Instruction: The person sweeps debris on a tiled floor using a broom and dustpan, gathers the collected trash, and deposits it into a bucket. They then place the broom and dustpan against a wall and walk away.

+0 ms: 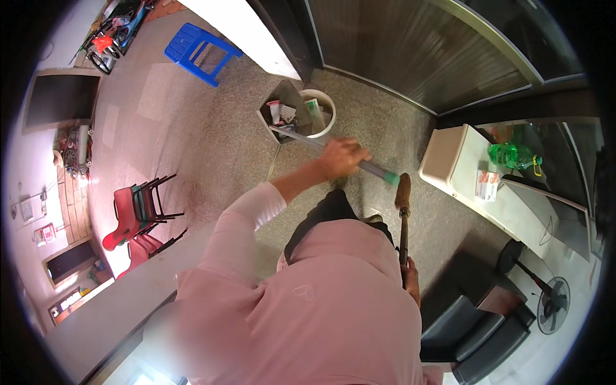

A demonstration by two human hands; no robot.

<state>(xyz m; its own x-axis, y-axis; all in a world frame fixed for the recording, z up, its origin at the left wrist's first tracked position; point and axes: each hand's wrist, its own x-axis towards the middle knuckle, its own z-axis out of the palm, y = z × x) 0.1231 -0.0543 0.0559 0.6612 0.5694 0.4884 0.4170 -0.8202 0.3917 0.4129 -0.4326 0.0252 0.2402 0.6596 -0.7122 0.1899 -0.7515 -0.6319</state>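
My left hand (344, 156) is closed around a grey pole (373, 168) with a green end. The pole slants across to a dark grey, angular container (299, 101); I cannot tell whether it is joined there. Inside lie a pink-and-white tube (274, 111) and other small items. Touching or close beside it stands a round white bucket (333, 113), holding a green-and-white packet (315, 113). Low at my right side, my right hand (410, 281) grips a brown broom (403, 231). Its bristle head (403, 192) points away from me, near the pole's green end.
A blue plastic stool (190, 48) stands far left, and stacked red chairs (127, 211) nearer. At right are a white cabinet (462, 163) bearing a green bottle (512, 156), a standing fan (553, 303) and a black sofa (457, 327). Dark panelled doors (414, 53) rise ahead.
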